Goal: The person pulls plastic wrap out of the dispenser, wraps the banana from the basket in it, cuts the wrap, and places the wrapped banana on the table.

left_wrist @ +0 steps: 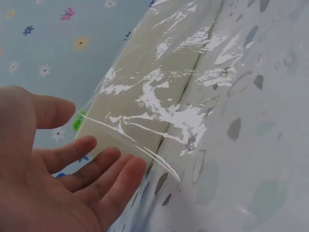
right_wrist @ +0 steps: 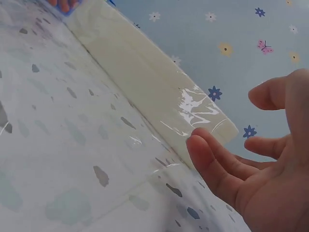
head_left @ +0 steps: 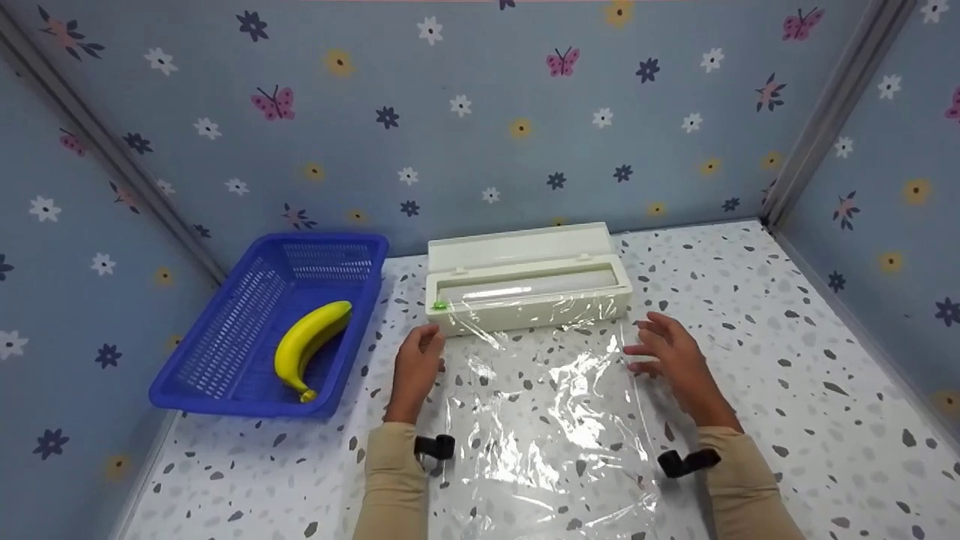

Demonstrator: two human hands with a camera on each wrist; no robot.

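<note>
A cream cling-film dispenser box (head_left: 525, 289) stands open at the back of the speckled table (head_left: 787, 352), its lid raised. A clear sheet of film (head_left: 547, 412) runs from it toward me over the table. My left hand (head_left: 417, 365) lies at the film's left edge near the box's left end, fingers straight and relaxed (left_wrist: 96, 169), holding nothing. On the film's right edge sits my right hand (head_left: 670, 352), fingers spread (right_wrist: 212, 164), close to the box's right end (right_wrist: 212, 121). The film (left_wrist: 164, 106) drapes over the box front.
A blue plastic basket (head_left: 225, 352) on the left holds a yellow banana (head_left: 309, 336). Flowered blue walls (head_left: 480, 112) close in the back and both sides. Black wrist straps (head_left: 435, 447) sit on my tan sleeves.
</note>
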